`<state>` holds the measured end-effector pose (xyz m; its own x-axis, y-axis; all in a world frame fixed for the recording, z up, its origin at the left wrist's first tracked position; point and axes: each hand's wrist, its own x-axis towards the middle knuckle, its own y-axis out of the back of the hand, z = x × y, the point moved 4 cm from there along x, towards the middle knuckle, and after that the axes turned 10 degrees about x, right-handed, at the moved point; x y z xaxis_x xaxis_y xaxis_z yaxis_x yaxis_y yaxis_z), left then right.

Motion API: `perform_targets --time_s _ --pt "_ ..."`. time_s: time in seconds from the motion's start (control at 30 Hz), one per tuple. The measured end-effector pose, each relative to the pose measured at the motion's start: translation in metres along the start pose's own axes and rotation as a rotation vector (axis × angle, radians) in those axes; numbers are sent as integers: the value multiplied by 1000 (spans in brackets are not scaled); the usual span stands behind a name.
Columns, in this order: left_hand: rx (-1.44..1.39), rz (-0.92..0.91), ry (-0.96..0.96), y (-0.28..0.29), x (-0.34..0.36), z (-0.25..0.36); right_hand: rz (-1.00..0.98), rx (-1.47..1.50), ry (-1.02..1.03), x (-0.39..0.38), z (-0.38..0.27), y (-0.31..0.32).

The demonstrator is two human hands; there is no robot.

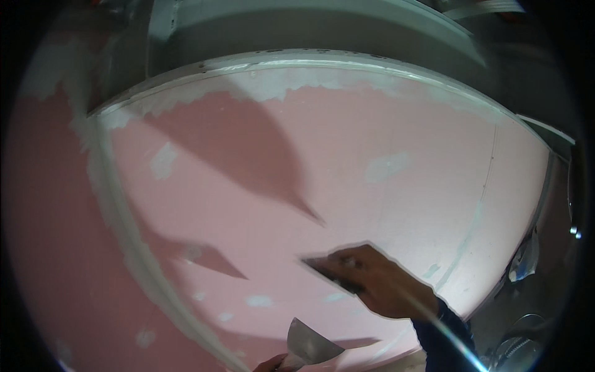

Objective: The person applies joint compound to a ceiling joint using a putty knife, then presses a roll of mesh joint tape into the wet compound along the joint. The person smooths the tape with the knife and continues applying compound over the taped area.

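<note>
Before a pink wall board (347, 204), two bare hands of one person are at work. The right hand (384, 282) is closed around a dark flat-bladed tool (328, 271), whose tip points to the left, near the board; whether it touches the surface cannot be told. The left hand (271, 364), at the lower edge, grasps a wide putty knife (313, 344) with its blade upward. At the lower right stands a round, bucket-like container (520, 354); its content is too dark to tell. Above it is a pale, bag-like packet (525, 260), its content also unclear.
</note>
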<state>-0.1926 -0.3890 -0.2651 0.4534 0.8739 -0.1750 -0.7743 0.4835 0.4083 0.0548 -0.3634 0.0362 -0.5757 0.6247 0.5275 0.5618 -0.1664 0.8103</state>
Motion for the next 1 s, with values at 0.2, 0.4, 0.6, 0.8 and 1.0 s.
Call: perform_targets --time_s 0.2,0.4,0.6,0.8,1.0 --pt "684 216 -389 -5 34 -29 -63 488 85 -90 26 -89" --pt "1208 262 -1136 -20 67 -90 80 601 -67 -162 20 -114" --pt "350 -305 -376 -37 99 -133 65 737 -531 -217 56 -119" --pt "244 -329 -198 -63 53 -47 238 1018 -1150 -275 99 -147" --pt "229 -347 -168 -67 28 11 476 921 -1262 -300 98 -168"
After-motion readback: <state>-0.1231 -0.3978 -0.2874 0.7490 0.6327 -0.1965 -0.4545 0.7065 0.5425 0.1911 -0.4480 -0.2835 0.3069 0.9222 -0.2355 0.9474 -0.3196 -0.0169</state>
